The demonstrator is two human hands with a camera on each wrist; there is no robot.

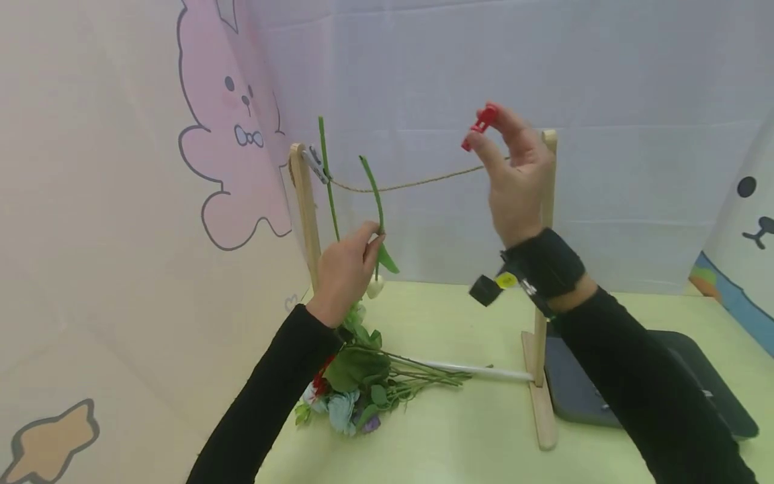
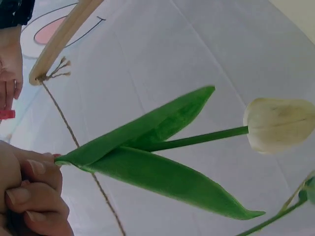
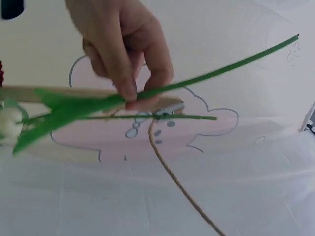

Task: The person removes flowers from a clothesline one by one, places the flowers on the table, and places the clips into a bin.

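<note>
My left hand [image 1: 347, 269] pinches the green stem of a white tulip [image 2: 280, 125], whose bloom hangs downward and whose bare stem end rises by the rope [image 1: 417, 183]. Two long leaves [image 2: 172, 182] spread below the fingers. Up near the right post, my right hand [image 1: 517, 175] holds a red clothespin [image 1: 484, 119] between thumb and fingers. Another stem [image 1: 329, 195] hangs at the rope's left end, held by a grey clothespin [image 1: 316, 165]. Its lower part is hidden behind my left hand in the head view.
The rope spans a left wooden post [image 1: 305, 208] and a right wooden post [image 1: 540, 349], joined low down by a white bar [image 1: 478, 370]. A bunch of artificial flowers [image 1: 357, 383] lies on the table at left. A dark grey case [image 1: 580, 390] lies at right, partly behind my arm.
</note>
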